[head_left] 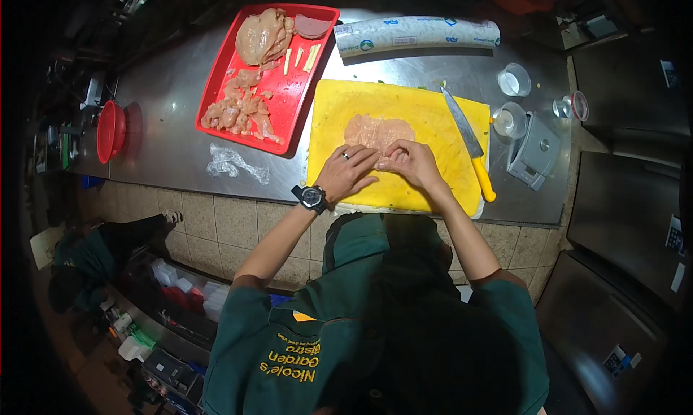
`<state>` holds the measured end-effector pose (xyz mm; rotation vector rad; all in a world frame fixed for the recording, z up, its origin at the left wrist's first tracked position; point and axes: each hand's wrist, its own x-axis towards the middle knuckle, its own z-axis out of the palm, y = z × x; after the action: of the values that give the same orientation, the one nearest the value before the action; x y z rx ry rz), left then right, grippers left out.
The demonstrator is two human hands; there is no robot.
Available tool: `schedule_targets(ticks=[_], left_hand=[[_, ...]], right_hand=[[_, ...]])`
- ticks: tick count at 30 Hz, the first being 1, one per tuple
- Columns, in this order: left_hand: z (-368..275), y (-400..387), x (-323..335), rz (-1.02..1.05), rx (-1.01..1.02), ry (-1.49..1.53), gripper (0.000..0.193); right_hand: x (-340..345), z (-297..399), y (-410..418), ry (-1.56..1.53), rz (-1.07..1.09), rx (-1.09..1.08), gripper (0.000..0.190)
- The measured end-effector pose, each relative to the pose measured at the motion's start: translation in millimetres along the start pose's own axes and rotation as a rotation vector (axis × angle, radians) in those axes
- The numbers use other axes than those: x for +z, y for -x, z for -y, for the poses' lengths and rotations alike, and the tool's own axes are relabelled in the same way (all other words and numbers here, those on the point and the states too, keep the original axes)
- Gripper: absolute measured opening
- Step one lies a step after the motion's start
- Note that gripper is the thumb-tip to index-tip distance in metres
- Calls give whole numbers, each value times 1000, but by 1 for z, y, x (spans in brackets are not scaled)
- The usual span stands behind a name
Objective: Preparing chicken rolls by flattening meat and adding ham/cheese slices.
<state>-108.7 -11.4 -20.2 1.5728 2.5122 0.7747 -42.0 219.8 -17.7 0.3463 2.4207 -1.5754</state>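
Note:
A thin, flattened piece of raw, pale meat point(380, 131), apparently chicken, lies on the yellow cutting board point(446, 179). My left hand point(349, 171) rests palm down on its near left edge, thumb apart from the fingers; a ring and a black wristwatch are on that side. My right hand point(414, 163) bends its fingers and thumb together at the meat's near edge, where the fingertips of both hands almost meet. What lies under the fingers is hidden. To the right, a knife point(465, 136) with a yellow handle lies across the board, its tip pointing away from me.
Left of the board, a red tray point(295, 112) holds raw meat pieces, a pink ham-like slice and pale sticks. A wrapped film roll point(417, 36) lies behind. Crumpled clear plastic point(236, 163), a red bowl point(111, 132), clear tubs point(513, 80) and a scale point(534, 151) occupy the steel table.

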Motion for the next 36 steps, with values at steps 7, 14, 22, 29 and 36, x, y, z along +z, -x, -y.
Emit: schedule_targets(ticks=[7,14,22,29,36], left_hand=[[12,-9,11,-88,63,-45,38],[15,-9,13,-41,37,-13,41],[18,-9,16,2,39,-17,50],[14,-8,8,23,20,24,56],[23,1,13,-125,123,140,39]], right_hand=[[-2,8,7,122,-81,-97,45],[6,1,49,478,-237,-606,34],[25,-23,33,568,-242,-690,35],[23,-16,31,622,-267,-699,33],[29,-17,32,568,-305,-655,34]])
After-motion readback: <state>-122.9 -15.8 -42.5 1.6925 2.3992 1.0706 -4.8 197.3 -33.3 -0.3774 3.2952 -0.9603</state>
